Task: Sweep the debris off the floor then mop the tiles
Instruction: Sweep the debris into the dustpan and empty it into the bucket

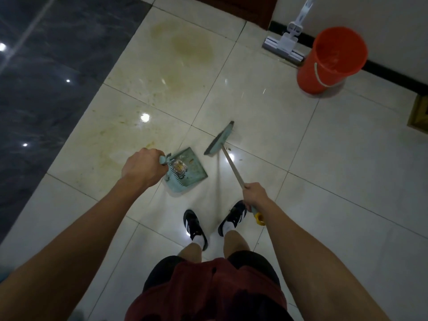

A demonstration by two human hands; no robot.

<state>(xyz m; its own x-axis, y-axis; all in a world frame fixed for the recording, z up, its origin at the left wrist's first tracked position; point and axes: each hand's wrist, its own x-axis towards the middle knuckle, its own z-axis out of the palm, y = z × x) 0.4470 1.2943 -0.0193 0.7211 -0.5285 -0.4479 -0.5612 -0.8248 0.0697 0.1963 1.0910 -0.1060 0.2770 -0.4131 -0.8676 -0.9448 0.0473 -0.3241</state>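
Hands both grip: left hand (142, 167) curls round the teal plastic dustpan (188, 173) holding crumpled debris (180, 167); right hand (254, 195) clasps the wooden-handled broom (220, 142). Glossy stained tiles (176, 72); white flat mop (283, 46) beside round orange bucket (331, 59), far right.

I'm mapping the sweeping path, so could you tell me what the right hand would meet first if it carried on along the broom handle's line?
Probably the broom head, low on the tiles ahead of the right hand; depth is uncertain.
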